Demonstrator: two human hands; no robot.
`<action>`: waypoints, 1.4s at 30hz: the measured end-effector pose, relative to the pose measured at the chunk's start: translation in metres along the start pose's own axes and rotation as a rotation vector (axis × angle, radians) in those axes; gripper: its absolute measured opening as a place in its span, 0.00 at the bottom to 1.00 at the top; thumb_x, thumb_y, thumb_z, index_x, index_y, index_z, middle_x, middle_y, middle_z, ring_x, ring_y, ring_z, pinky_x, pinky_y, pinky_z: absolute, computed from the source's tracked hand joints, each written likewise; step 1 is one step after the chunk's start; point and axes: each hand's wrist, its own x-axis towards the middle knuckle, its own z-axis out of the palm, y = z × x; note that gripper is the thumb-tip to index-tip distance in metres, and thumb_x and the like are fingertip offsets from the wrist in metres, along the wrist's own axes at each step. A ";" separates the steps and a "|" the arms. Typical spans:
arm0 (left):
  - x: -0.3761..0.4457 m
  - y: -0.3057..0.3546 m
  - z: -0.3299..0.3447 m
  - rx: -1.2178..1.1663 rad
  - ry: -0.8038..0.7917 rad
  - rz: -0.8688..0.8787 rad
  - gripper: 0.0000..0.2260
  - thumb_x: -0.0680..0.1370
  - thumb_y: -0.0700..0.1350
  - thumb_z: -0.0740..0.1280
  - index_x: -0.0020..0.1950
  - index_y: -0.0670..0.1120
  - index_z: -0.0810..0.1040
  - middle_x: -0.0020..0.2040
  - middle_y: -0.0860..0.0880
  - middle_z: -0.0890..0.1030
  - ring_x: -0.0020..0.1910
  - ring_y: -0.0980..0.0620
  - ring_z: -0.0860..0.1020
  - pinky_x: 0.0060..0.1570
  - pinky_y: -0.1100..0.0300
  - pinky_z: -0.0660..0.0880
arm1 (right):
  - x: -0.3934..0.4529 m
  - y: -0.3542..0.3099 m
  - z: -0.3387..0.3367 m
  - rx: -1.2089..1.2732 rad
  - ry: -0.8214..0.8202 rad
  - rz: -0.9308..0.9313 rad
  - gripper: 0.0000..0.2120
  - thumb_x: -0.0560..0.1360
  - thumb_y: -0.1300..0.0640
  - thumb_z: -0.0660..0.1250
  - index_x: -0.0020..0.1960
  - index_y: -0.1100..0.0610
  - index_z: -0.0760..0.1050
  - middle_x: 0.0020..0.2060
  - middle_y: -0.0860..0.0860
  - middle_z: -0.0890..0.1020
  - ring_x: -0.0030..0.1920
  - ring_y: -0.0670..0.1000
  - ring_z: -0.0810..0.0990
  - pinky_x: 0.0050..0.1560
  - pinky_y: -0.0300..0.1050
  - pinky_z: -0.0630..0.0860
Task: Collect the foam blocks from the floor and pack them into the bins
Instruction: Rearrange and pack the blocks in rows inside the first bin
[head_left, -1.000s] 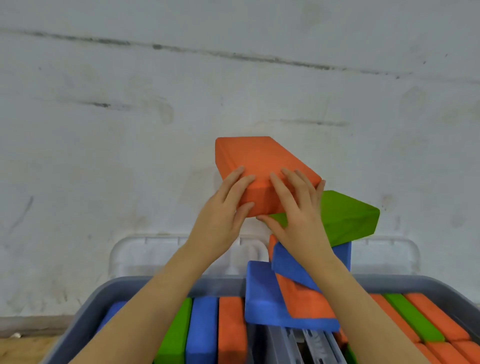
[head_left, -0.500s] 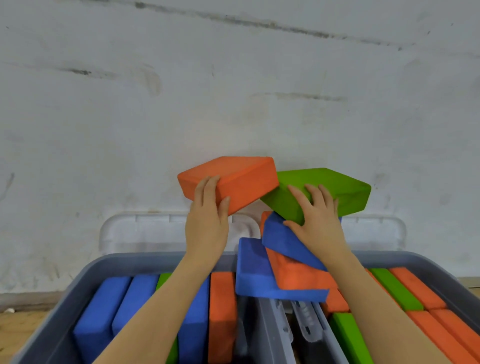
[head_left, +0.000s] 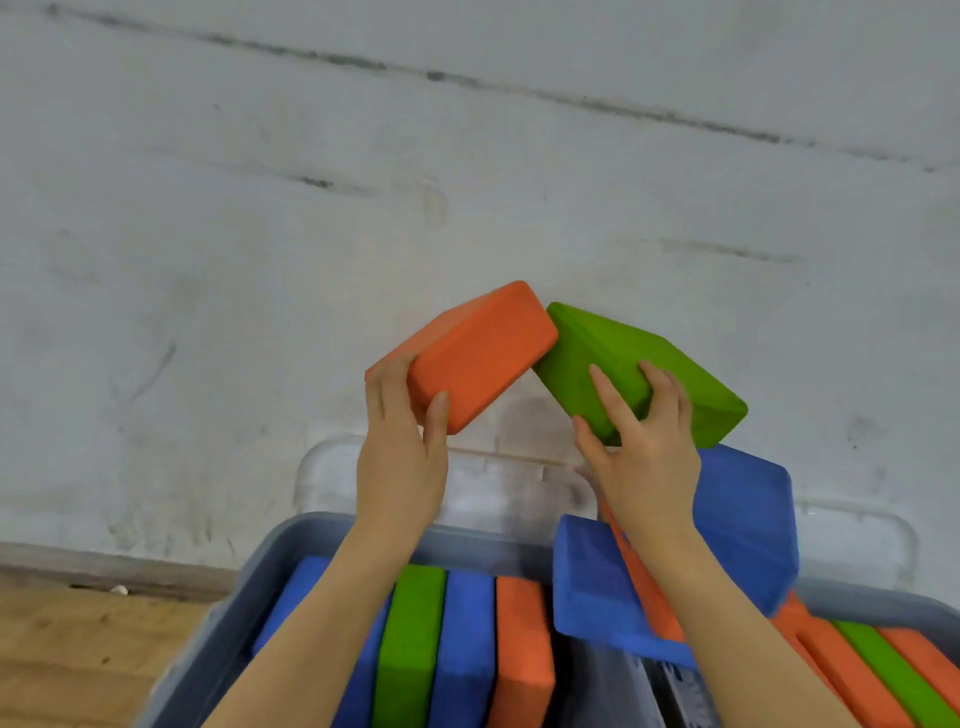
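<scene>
Gripping orange block (head_left: 480, 358), left hand (head_left: 400, 457) holds it raised over left bin (head_left: 249, 587) | right hand (head_left: 644, 447) clasps green block (head_left: 639, 369), corners touching, above blue blocks (head_left: 748, 525) piled between bins | packed blocks (head_left: 462, 649) stand on edge below.

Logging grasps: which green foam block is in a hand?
The tilted green foam block, gripped by the right hand above the bins; the other green blocks stand packed inside.
</scene>
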 end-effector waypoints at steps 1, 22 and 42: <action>0.003 -0.005 -0.013 0.020 0.002 -0.001 0.18 0.81 0.47 0.58 0.70 0.48 0.62 0.68 0.52 0.63 0.48 0.62 0.69 0.45 0.59 0.71 | 0.003 -0.014 0.007 0.013 0.007 -0.006 0.20 0.73 0.48 0.64 0.65 0.46 0.70 0.62 0.59 0.69 0.62 0.66 0.70 0.40 0.65 0.78; -0.065 -0.106 -0.061 0.569 -0.185 -0.350 0.21 0.81 0.56 0.49 0.72 0.51 0.61 0.66 0.43 0.67 0.55 0.39 0.72 0.50 0.48 0.69 | -0.114 -0.098 0.050 0.222 -0.590 0.326 0.31 0.73 0.35 0.60 0.73 0.41 0.57 0.66 0.52 0.64 0.62 0.57 0.69 0.47 0.52 0.73; 0.005 -0.133 -0.032 0.728 -0.410 0.213 0.22 0.74 0.54 0.61 0.64 0.44 0.77 0.66 0.45 0.75 0.39 0.37 0.78 0.35 0.49 0.77 | -0.089 -0.094 0.082 0.166 -0.331 0.090 0.24 0.72 0.38 0.65 0.60 0.52 0.79 0.64 0.55 0.76 0.46 0.56 0.82 0.25 0.42 0.75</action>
